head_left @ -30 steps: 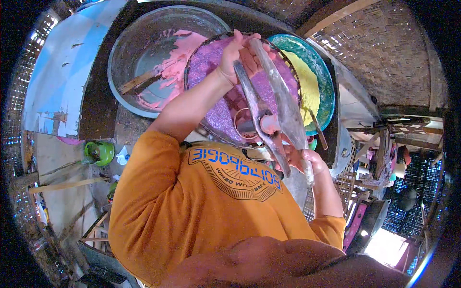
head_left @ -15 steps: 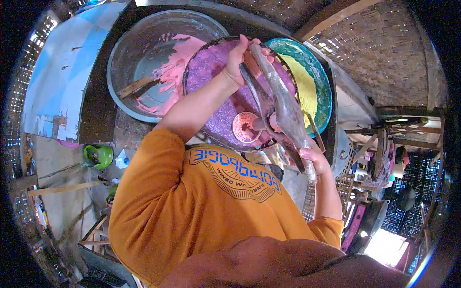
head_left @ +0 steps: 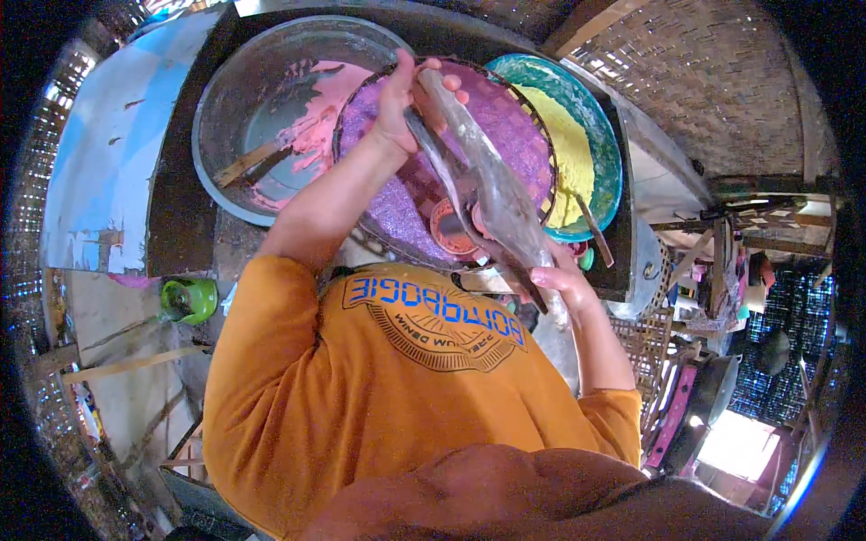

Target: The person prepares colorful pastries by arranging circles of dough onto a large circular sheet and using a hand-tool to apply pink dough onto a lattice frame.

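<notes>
A long, worn wooden tool (head_left: 501, 185), made of two bars lying one along the other, hangs slantwise over the round tray (head_left: 550, 153). My left hand (head_left: 397, 108) is closed around its far end, with fingertips showing past the bar. Around the near end, my right hand (head_left: 570, 284) is closed too, its thumb on top of the wood. Purple patterned sheeting (head_left: 397, 203) covers the tray's inside. A small round cup (head_left: 451, 236) with pink dough in it is partly hidden under the tool's middle.
At the left stands a large grey basin (head_left: 209, 171) with pink dough (head_left: 329, 99) and a wooden paddle (head_left: 245, 165). A teal basin (head_left: 613, 171) of yellow dough (head_left: 570, 162) with a stick (head_left: 595, 233) stands right. A green gas cylinder (head_left: 188, 300) sits lower left.
Both hands have shifted left with the wooden tool, the far end most. The tool now covers more of the cup.
</notes>
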The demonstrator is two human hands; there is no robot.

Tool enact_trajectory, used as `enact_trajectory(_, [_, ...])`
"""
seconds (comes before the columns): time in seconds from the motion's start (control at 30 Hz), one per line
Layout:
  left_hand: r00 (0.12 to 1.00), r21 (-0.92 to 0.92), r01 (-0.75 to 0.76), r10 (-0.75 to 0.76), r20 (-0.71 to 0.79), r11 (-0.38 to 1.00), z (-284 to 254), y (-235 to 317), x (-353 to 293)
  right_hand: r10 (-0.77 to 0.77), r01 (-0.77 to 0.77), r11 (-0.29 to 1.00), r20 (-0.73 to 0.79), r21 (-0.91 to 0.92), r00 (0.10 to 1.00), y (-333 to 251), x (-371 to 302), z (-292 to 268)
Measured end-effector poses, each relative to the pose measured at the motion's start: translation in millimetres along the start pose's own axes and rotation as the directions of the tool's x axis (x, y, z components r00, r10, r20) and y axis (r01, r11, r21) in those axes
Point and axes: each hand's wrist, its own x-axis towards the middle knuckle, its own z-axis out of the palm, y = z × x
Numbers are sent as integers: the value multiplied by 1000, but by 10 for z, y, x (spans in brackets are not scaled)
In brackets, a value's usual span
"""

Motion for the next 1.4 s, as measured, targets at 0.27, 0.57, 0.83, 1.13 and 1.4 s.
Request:
enact_trajectory(0.27, [981, 520, 181, -192, -33, 835, 240, 10, -104, -322, 301, 943, -158, -143, 934, -313, 52, 141])
enact_trajectory(0.57, [937, 853, -124, 223, 269, -507, 304, 22, -752, -533, 344, 711, -152, -613, 832, -24, 503, 250])
enact_trajectory(0.83, [829, 983, 91, 560, 13, -158, 506, 670, -1494, -406, -131, 557, -407, -820, 818, 444, 652, 119])
enact_trajectory(1.13, [777, 990, 135, 614, -134, 45, 493, 768, -1747, -531, -77, 398, -298, -914, 793, 547, 822, 57])
enact_trajectory(1.4, [750, 984, 134, 638, -176, 114, 476, 829, -1797, -596, 17, 392, -240, -920, 766, 311, 705, 125])
